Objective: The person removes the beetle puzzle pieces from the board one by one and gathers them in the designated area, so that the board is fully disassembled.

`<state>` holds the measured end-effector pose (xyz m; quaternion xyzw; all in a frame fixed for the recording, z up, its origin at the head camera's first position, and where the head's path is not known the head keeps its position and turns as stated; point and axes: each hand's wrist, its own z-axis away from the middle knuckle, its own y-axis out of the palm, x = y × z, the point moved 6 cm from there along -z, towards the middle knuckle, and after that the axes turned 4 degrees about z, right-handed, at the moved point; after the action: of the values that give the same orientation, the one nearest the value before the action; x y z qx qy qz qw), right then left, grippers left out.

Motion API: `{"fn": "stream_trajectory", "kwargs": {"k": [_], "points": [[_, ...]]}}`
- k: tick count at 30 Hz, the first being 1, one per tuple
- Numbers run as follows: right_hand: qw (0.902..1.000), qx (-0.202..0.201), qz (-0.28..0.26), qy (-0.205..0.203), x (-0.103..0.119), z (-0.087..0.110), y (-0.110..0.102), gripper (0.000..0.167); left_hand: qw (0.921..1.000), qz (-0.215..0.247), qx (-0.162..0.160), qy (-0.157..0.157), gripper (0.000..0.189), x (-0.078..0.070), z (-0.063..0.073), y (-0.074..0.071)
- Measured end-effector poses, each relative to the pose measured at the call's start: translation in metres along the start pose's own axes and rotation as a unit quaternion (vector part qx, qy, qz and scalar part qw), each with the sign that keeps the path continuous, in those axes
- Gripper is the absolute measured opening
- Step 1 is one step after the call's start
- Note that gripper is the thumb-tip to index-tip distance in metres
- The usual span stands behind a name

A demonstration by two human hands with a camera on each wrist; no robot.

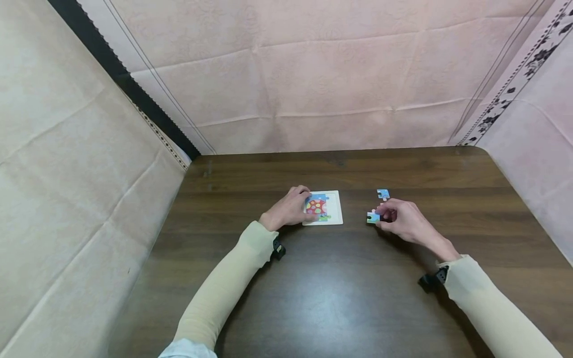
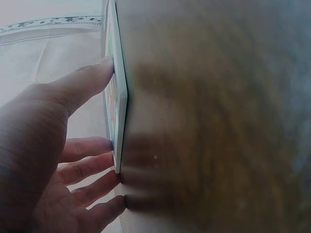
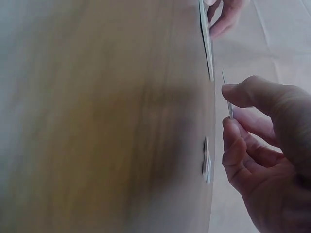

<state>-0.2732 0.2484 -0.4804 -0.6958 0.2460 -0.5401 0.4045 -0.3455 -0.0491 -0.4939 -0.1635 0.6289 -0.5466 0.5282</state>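
Centre of the head view, puzzle board point(image 1: 334, 209): on the worktop point(image 1: 327, 278), its white border framing a red, yellow-spotted picture; your left grip point(image 1: 292, 206) covers its left side.
Right of centre, held piece point(image 1: 372, 218): blue and green, pinched at its right side by your right grip point(image 1: 408, 222).
Above that, loose piece point(image 1: 383, 193): blue, on the worktop, just beyond your right fingers.
Left wrist view, left spread: thumb and fingers wide apart, not wrapped round anything; your thumb rests on the puzzle board, your fingertips reach its lower end.
Board edge: thin and straight, so expect it stiff, light and apt to slide; press it down by the white border.
Right wrist view, pinch: closed to the held piece's thickness, at right of centre, apart from the worktop.
Piece edge: very thin, probably feather-light and fairly stiff, though its tabs could bend; take it by opposite faces, clear of the tabs.
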Motion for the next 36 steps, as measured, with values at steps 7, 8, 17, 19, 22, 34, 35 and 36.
{"fn": "stream_trajectory", "kwargs": {"k": [7,8,17,19,22,34,35,36], "points": [[0.9997,-0.013,0.019,-0.004,-0.013,0.01,-0.006,0.022,1.0,0.002,0.004,0.0,0.078,0.0,0.0,0.0],[0.9997,-0.013,0.021,-0.004,-0.014,0.011,-0.007,0.022,1.0,0.003,0.005,0.0,0.078,0.0,0.0,0.0],[0.9998,0.003,0.018,0.006,-0.026,0.019,-0.012,0.027,1.0,-0.001,0.006,-0.001,0.078,0.001,0.0,0.0],[0.9998,0.004,0.02,0.003,-0.027,0.02,-0.012,0.027,1.0,-0.002,0.006,-0.001,0.078,0.001,0.0,0.0],[0.9998,0.006,0.019,0.0,-0.029,0.02,-0.012,0.026,1.0,-0.002,0.006,0.0,0.078,0.001,0.0,0.0],[0.9992,0.035,0.002,0.017,-0.034,0.017,-0.012,0.028,1.0,-0.002,0.009,0.0,0.079,0.001,-0.001,0.001],[0.9992,0.036,0.003,0.017,-0.035,0.017,-0.012,0.028,0.9999,-0.004,0.01,0.002,0.079,0.001,-0.001,0.0],[0.9992,0.035,0.004,0.017,-0.035,0.016,-0.012,0.027,0.9999,-0.005,0.012,0.003,0.079,0.001,-0.001,0.0]]}}
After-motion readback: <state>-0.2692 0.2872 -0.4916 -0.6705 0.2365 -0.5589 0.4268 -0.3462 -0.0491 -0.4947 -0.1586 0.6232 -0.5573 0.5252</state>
